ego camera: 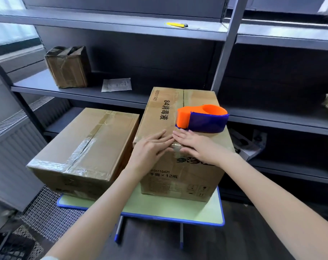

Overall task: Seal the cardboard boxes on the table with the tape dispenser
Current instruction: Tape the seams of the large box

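Shelving: grey metal shelving unit (122,25) across the back wall.
Small box: brown, heavily taped small box (67,66), standing tilted at the left of the middle shelf.
Paper slip: white printed paper slip (116,84) lying flat on the same shelf, to the right of the small box and apart from it.
Yellow cutter: yellow cutter (176,24) lying 1 shelf higher, near its front edge.
Radiator: white radiator (13,147) along the left wall.
Mesh mat: mesh mat (47,212) on the floor, lower left.

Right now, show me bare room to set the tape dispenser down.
Free: the green table, its near-right corner before the tall printed cardboard box; the low taped cardboard box, its whole top; the grey shelf right of the white paper slip. Crowded: the tall box's near top, under the left hand, right hand and orange-and-blue tape dispenser.
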The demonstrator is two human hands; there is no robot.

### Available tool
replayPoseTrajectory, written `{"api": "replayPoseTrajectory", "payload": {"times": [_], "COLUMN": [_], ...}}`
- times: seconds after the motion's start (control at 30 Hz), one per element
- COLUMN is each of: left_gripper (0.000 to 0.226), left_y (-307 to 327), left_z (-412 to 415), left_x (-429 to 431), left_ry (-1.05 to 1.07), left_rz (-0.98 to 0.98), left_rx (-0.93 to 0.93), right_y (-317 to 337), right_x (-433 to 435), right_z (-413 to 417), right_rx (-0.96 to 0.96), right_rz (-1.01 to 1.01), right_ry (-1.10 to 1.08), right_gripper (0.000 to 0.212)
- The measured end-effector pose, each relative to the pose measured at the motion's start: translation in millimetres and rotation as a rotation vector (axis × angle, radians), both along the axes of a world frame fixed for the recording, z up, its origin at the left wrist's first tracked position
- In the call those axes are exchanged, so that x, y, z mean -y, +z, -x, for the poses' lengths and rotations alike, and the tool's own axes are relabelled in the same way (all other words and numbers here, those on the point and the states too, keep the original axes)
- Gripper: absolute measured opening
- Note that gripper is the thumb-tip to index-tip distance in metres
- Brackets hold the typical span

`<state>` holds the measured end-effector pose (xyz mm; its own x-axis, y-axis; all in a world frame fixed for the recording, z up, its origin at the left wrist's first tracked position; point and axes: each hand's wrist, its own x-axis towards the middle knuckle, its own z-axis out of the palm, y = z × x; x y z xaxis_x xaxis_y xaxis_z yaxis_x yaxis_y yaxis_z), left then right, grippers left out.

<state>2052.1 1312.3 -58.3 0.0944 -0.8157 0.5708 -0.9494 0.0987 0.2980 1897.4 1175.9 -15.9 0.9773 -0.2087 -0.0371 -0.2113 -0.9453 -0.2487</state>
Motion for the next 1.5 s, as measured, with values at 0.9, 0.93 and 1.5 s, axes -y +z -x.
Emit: {"api": "replayPoseTrajectory", "payload": {"times": [0.9, 0.93, 1.5], "left_gripper": [0.031, 0.031, 0.032], "left_y": [5, 8, 14], "left_z": [66, 68, 127], "left_x": [43, 43, 82], "left_ry": [0.096, 0.114, -0.028], "left_rz": [0.062, 0.057, 0.037], "left_rx": [0.067, 0.071, 0.114], "right_y": [16, 19, 8], "right_x": [27, 30, 60], "right_z": [58, 61, 117], "right_rx": [-0.021, -0.042, 0.204], "right_rz": [-0.053, -0.057, -0.107], "right_ry": [-0.086, -0.085, -0.337], "right_gripper": [0.057, 0.058, 0.046]}}
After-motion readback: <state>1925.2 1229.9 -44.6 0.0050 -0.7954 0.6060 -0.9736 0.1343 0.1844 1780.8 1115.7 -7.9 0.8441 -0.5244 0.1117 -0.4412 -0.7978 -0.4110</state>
